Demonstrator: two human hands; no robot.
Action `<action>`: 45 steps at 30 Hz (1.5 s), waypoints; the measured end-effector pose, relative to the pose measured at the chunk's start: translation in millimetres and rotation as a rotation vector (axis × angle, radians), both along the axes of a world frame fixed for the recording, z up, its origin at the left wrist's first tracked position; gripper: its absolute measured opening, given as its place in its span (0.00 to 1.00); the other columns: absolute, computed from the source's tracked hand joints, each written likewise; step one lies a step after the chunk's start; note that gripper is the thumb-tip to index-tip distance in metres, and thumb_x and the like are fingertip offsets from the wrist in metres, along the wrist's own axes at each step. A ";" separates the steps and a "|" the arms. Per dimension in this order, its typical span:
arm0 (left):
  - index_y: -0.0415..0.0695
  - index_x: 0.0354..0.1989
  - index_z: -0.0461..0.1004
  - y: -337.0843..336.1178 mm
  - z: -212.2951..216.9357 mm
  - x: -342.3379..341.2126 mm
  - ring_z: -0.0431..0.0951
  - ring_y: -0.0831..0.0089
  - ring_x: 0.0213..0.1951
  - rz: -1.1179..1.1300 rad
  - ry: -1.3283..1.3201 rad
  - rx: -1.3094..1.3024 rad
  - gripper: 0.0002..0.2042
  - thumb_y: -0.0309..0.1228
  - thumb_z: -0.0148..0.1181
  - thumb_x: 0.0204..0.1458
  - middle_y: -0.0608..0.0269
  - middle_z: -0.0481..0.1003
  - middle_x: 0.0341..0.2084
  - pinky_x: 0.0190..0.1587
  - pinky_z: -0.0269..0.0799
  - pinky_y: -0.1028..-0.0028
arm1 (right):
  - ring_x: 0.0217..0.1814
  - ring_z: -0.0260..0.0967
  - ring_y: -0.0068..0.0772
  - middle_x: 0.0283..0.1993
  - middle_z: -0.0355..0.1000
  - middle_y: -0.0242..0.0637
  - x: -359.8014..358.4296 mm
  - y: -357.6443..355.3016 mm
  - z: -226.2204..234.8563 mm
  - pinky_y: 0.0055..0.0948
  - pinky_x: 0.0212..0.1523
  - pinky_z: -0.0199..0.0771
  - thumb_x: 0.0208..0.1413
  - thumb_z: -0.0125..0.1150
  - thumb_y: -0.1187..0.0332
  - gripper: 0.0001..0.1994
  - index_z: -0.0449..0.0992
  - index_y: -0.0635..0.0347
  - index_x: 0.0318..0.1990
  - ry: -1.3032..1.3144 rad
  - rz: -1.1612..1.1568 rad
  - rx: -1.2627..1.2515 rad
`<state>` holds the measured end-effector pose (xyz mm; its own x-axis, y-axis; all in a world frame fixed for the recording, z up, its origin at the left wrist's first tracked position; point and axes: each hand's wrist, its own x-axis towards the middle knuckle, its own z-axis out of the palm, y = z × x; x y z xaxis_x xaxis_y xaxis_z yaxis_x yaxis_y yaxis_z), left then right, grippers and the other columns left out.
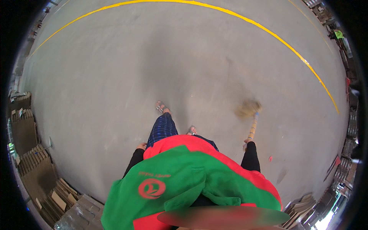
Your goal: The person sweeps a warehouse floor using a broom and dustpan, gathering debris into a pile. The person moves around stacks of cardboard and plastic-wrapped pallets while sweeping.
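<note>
My right hand [247, 144] is closed round the handle of a short broom [253, 126], out to the right of my body. Yellowish wrapping with bluish bands covers the handle. The straw-coloured bristle head [248, 109] points away from me, low over the grey floor [115, 76], and is smeared by motion. My left hand [142, 146] hangs beside my left thigh, partly hidden by the sleeve and clothing. Its fingers are too small and covered to read, and no held thing shows there.
A yellow line [237, 15] curves across the floor ahead. Stacks of flat brown cardboard [36, 165] stand along the left, with more cardboard [301, 207] at the lower right. A small red scrap [270, 158] lies right of my arm. A person in a bright vest [339, 34] is far right.
</note>
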<state>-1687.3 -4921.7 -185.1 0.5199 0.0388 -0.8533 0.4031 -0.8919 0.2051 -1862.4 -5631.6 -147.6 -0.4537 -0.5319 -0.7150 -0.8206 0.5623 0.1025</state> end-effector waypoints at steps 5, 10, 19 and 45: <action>0.38 0.39 0.70 -18.5 -11.1 112.4 0.71 0.64 0.41 0.321 -0.133 -0.083 0.22 0.41 0.55 0.39 0.54 0.72 0.36 0.45 0.64 0.72 | 0.17 0.67 0.34 0.19 0.68 0.41 64.0 -38.6 -5.5 0.33 0.16 0.68 0.32 0.62 0.74 0.09 0.67 0.65 0.22 -0.305 -0.061 0.124; 0.38 0.39 0.70 -19.5 -23.0 259.3 0.71 0.64 0.41 0.110 -0.143 -0.104 0.20 0.40 0.53 0.40 0.52 0.72 0.36 0.45 0.63 0.72 | 0.18 0.68 0.32 0.20 0.69 0.39 164.8 83.2 88.4 0.31 0.22 0.70 0.29 0.63 0.69 0.11 0.70 0.64 0.21 -0.139 0.368 -0.061; 0.38 0.41 0.69 -2.4 -42.0 438.1 0.72 0.71 0.29 0.312 -0.236 -0.295 0.19 0.38 0.52 0.42 0.57 0.73 0.30 0.35 0.66 0.74 | 0.12 0.59 0.23 0.13 0.62 0.30 413.5 293.3 181.5 0.26 0.12 0.60 0.42 0.56 0.52 0.17 0.69 0.60 0.21 -0.657 0.776 0.649; 0.38 0.44 0.66 -181.4 29.0 677.4 0.71 0.72 0.36 0.339 -0.324 -0.453 0.17 0.35 0.51 0.46 0.59 0.71 0.35 0.38 0.67 0.75 | 0.16 0.68 0.35 0.18 0.68 0.41 544.2 -4.9 41.7 0.33 0.15 0.68 0.41 0.57 0.56 0.18 0.71 0.66 0.29 -0.062 0.426 -0.041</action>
